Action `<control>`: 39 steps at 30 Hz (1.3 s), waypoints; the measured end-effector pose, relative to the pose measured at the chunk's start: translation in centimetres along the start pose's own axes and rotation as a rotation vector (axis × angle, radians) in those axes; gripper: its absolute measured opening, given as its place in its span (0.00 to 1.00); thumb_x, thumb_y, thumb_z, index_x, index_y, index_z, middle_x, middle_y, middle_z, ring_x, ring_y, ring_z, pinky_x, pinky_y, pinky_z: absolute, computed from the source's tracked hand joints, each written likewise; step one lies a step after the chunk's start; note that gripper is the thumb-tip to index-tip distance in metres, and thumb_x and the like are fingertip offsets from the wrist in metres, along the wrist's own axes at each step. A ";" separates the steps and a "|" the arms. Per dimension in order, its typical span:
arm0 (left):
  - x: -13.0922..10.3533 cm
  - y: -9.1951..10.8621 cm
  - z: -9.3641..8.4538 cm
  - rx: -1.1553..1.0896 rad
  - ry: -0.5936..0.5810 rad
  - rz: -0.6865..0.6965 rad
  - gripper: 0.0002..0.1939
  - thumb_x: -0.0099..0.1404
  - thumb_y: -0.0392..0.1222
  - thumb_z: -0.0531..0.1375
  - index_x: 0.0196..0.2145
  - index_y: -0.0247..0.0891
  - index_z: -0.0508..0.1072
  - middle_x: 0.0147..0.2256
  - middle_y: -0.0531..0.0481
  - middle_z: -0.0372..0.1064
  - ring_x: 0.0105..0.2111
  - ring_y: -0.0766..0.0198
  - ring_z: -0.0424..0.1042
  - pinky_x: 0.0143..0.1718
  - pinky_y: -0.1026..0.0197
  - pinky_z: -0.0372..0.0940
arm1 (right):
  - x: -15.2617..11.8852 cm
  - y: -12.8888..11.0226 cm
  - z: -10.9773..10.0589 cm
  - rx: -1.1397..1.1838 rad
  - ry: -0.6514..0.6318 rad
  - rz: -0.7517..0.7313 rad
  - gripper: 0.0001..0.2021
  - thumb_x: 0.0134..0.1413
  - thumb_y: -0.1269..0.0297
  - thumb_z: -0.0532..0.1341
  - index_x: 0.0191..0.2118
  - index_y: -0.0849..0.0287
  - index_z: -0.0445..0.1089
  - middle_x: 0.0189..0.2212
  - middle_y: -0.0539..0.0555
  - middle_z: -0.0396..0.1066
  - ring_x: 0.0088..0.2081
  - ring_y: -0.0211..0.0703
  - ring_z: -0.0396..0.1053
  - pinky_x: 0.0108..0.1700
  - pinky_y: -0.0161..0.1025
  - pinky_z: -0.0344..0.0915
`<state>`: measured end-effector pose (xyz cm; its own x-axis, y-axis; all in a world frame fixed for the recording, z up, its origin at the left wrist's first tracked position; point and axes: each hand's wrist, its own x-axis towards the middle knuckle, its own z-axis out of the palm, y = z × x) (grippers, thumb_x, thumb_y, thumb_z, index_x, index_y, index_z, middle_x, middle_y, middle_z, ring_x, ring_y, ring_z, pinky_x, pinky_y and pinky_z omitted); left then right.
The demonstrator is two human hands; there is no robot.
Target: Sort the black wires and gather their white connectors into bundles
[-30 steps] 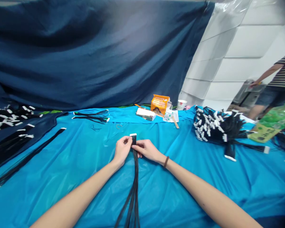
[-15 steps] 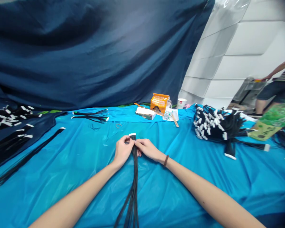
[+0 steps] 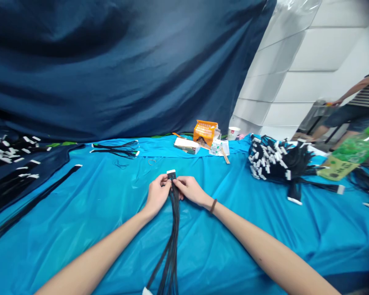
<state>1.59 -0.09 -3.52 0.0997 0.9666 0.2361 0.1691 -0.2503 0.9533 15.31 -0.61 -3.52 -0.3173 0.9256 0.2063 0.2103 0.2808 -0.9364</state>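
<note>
A black wire harness runs from the middle of the table toward me, with a white connector across its far end. Just below that connector, my left hand pinches the wires from the left side. From the right, my right hand pinches the same bundle, its fingers close to those of my left. The wires fan apart lower down, and another white end piece shows at the bottom edge. A brown band circles my right wrist.
A heap of harnesses lies at right beside a tilted green bottle. More harnesses lie at left. An orange box, a tissue box and a paper cup stand at the back. A person is at far right.
The wires below my hands have spread a little, and a white end has come into view at the bottom. Both hands keep their pinch. The view has shifted slightly.
</note>
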 end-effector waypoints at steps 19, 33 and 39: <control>-0.4 0.6 0.3 -0.191 -0.163 -0.059 0.13 0.57 0.45 0.55 0.37 0.34 0.65 0.26 0.52 0.66 0.24 0.69 0.65 0.26 0.66 0.61 | 0.4 0.3 0.2 0.214 0.240 0.062 0.16 0.48 0.53 0.57 0.29 0.63 0.69 0.18 0.50 0.66 0.19 0.32 0.61 0.21 0.30 0.57; -0.4 0.6 0.4 -0.237 -0.195 -0.065 0.14 0.57 0.46 0.55 0.37 0.33 0.64 0.24 0.54 0.62 0.22 0.71 0.63 0.25 0.66 0.61 | -0.2 -0.5 0.2 -0.219 0.335 -0.115 0.09 0.53 0.62 0.52 0.31 0.61 0.66 0.27 0.53 0.71 0.26 0.38 0.67 0.29 0.33 0.60; -0.4 0.6 0.4 -0.220 -0.166 -0.072 0.13 0.58 0.46 0.55 0.37 0.34 0.63 0.23 0.55 0.62 0.21 0.71 0.62 0.24 0.66 0.61 | -0.3 -0.5 0.4 -0.258 0.238 -0.123 0.07 0.53 0.67 0.51 0.38 0.60 0.61 0.24 0.49 0.67 0.24 0.36 0.64 0.26 0.31 0.58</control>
<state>2.09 -0.68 -3.10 0.2570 0.9549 0.1491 -0.0329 -0.1455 0.9888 14.95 -1.11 -3.19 -0.1375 0.9053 0.4018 0.4195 0.4207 -0.8044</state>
